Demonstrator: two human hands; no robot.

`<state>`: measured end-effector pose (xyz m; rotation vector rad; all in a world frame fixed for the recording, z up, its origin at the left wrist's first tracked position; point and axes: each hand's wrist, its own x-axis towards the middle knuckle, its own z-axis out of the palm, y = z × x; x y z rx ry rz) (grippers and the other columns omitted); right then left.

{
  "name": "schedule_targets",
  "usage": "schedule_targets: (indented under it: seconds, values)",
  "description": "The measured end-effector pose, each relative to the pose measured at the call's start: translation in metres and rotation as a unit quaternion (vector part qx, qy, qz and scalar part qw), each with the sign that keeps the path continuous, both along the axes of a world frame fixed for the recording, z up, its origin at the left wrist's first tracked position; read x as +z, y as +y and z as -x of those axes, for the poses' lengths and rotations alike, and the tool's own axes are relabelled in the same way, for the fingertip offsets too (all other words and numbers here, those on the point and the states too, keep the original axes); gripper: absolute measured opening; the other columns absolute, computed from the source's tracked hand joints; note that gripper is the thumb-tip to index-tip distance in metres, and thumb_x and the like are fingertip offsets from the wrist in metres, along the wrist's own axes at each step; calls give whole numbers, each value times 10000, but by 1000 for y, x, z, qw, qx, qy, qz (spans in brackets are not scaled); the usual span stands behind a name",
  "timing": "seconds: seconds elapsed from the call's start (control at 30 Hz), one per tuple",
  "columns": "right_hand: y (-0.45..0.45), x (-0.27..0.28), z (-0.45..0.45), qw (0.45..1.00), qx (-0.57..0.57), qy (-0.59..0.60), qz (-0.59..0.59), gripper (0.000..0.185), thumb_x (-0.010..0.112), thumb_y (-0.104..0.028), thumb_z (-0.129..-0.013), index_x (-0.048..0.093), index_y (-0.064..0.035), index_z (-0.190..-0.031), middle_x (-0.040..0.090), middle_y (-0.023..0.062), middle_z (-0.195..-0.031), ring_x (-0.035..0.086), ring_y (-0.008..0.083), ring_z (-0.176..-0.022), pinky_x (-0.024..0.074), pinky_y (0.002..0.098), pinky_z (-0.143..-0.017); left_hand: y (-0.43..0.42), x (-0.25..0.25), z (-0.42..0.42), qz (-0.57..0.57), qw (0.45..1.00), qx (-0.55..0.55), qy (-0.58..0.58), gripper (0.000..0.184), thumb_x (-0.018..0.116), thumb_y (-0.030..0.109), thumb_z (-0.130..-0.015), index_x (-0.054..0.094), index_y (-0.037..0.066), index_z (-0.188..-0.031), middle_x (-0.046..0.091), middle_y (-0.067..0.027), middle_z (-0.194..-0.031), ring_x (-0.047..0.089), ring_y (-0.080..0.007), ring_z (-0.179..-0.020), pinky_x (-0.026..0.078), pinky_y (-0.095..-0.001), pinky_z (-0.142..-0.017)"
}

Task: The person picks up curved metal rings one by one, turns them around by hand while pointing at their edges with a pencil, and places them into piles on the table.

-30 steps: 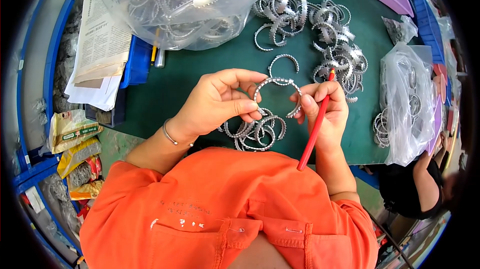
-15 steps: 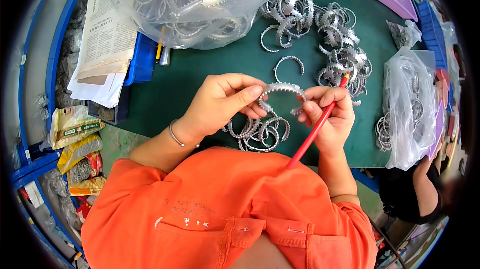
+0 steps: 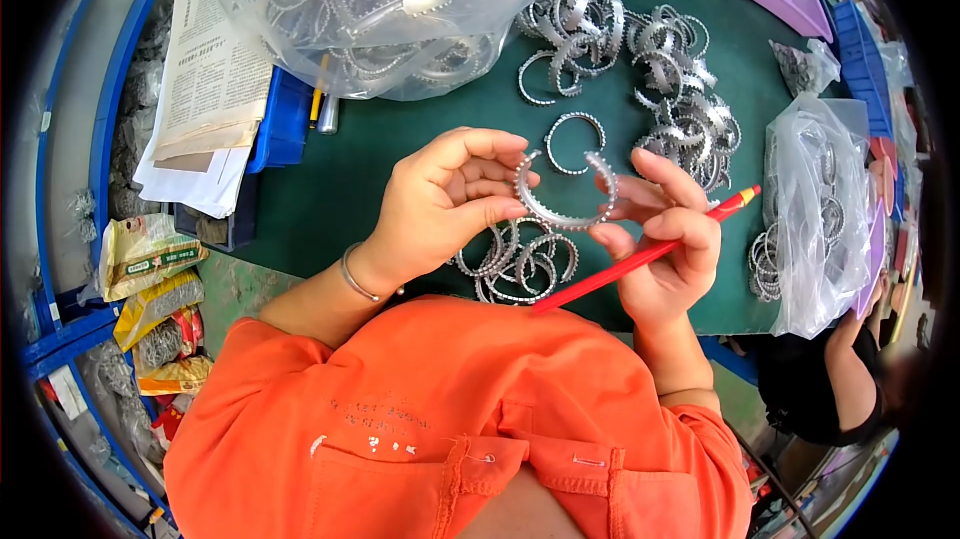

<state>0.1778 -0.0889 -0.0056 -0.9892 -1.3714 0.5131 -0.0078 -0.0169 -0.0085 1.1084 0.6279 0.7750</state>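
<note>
An open silver bangle [image 3: 560, 220] with a beaded edge is between my hands, its gap facing away from me. My left hand [image 3: 440, 197] pinches its left side between thumb and fingers. At its right side, my right hand [image 3: 672, 244] touches it with thumb and fingertips and also holds a red pencil [image 3: 640, 257] slanting across the fingers. A single bangle [image 3: 575, 144] lies on the green table [image 3: 370, 164] just beyond. Several bangles [image 3: 520, 264] lie near the table's front edge, partly behind the held one.
A large clear bag of bangles [image 3: 390, 19] stands at the back left, beside papers [image 3: 210, 79] on a blue bin [image 3: 285, 119]. Bangle piles [image 3: 690, 109] lie at the back right. Another plastic bag [image 3: 820, 219] is at the right edge, near another person's arm [image 3: 850, 374].
The held bangle has turned over, so its gap now points away from me instead of toward me. My right fingers have spread, and the pencil has tilted flatter.
</note>
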Motion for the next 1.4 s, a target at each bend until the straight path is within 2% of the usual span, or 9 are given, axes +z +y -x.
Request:
schedule_targets:
  seconds: [0.33, 0.47, 0.73, 0.83, 0.9, 1.0, 1.17, 1.23, 1.4]
  values:
    - [0, -1, -5, 997, 40, -48, -44, 365, 682, 70, -673, 396, -38, -871, 574, 216, -935, 597, 261, -794, 507, 332, -654, 0, -2, 0, -216, 975, 39, -27, 334, 574, -198, -682, 494, -48, -970, 474, -147, -1028, 578, -228, -919, 519, -312, -783]
    - [-6, -9, -1, 996, 23, 82, 15, 374, 642, 128, -666, 437, -17, -943, 576, 174, -904, 574, 210, -745, 486, 290, -655, 1, 6, 8, -347, 935, 39, 57, 294, 575, -203, -673, 520, -53, -920, 467, -150, -1029, 593, -226, -876, 535, -312, -750]
    - [-3, -16, -5, 993, 83, 18, 83, 259, 662, 84, -681, 547, 37, -909, 597, 210, -976, 622, 238, -830, 519, 303, -692, 8, 20, -4, -484, 867, -113, 24, 230, 746, 110, -613, 614, 21, -779, 620, -104, -817, 586, -243, -700, 464, -302, -595]
    - [-6, -9, -2, 984, 93, 91, 123, 288, 659, -34, -748, 529, 53, -989, 589, 198, -1016, 618, 242, -869, 517, 293, -690, 18, 42, 0, -606, 794, -47, 13, 199, 722, 132, -657, 603, 52, -796, 617, -75, -811, 571, -237, -663, 461, -309, -581]
    - [-4, -12, -5, 974, 33, 196, 108, 274, 603, -61, -807, 495, 24, -1044, 600, 176, -978, 619, 196, -798, 503, 248, -640, 38, 93, 19, -709, 696, 70, 88, 249, 750, 144, -577, 591, 88, -760, 601, -44, -832, 560, -210, -673, 447, -301, -595]
    - [0, -10, -11, 973, -6, 184, 142, 235, 583, -40, -816, 496, 18, -1028, 610, 148, -926, 612, 165, -750, 492, 232, -623, 76, 122, 26, -750, 557, 320, 158, 126, 661, -13, -693, 567, 2, -775, 594, -79, -782, 550, -196, -696, 436, -272, -624]
    - [5, -8, -12, 979, -56, 74, 184, 106, 582, -1, -804, 546, 24, -901, 609, 76, -829, 592, 112, -703, 462, 204, -602, 118, 125, 36, -630, 634, 292, 340, 131, 616, 45, -759, 639, 20, -885, 633, -78, -873, 583, -158, -768, 446, -231, -707]
    - [9, -12, -15, 982, -79, -12, 173, 97, 600, 23, -766, 564, 7, -854, 608, 76, -784, 588, 135, -682, 459, 235, -599, 118, 118, 36, -659, 614, 239, 362, 120, 590, 83, -770, 630, 19, -862, 623, -130, -870, 600, -271, -814, 459, -296, -706]
    - [27, -24, -14, 956, -75, -254, 127, 153, 628, 15, -673, 525, -44, -768, 552, 99, -694, 559, 274, -638, 452, 331, -568, 70, 104, 10, -675, 617, 400, 63, 164, 641, -74, -694, 629, -10, -845, 617, -101, -826, 583, -194, -738, 453, -266, -649]
